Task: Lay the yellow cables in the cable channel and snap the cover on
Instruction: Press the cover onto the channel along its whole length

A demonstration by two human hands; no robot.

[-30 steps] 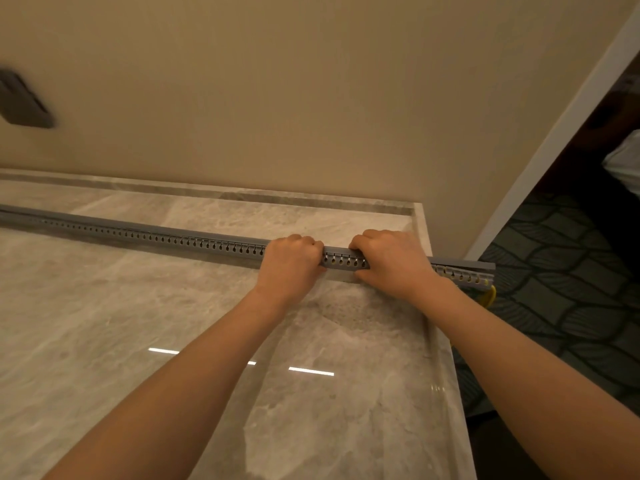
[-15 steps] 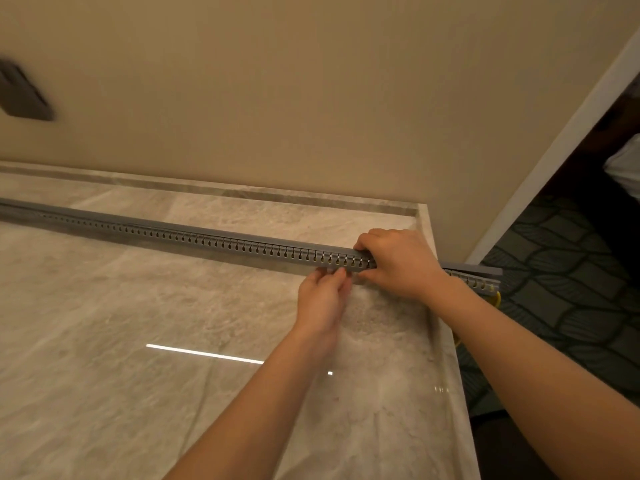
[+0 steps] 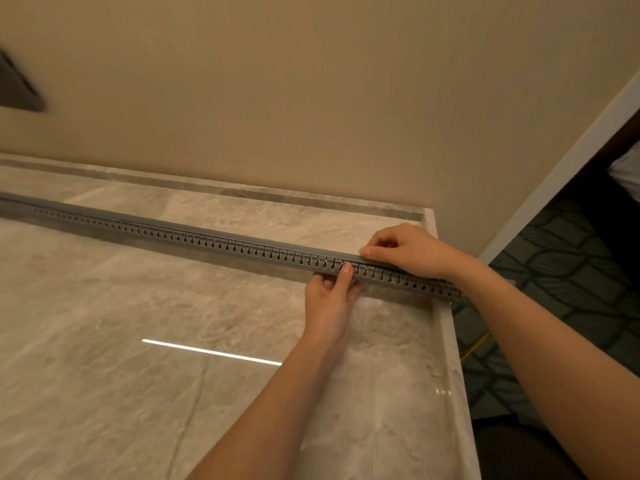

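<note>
- The grey cable channel [image 3: 214, 242] lies along the bench [image 3: 173, 306], nearer its back edge. It runs from the left edge to the right edge, and its end hangs out past the right edge.
- The cover [image 3: 194, 228] sits on top of the channel. Yellow shows through the slots, and the yellow cables [image 3: 479, 342] trail down beyond the bench's right edge.
- The right hand [image 3: 412, 252] is curled over the cover close to the right edge, gripping it from above.
- The left hand [image 3: 329, 299] has its fingers straight and together, with the fingertips [image 3: 346, 270] touching the channel's near slotted wall just beside the right hand.
- The step looks like seating the last stretch of cover towards the right edge.
- To do it well, brace the near wall with the left hand so it cannot splay. Press straight down with the right hand, and work outward to the overhanging end in short stages.
- Watch that no cable bulges out of a slot or sits under the cover's lip. Support the overhanging end, since pressing there could tip the channel.
</note>
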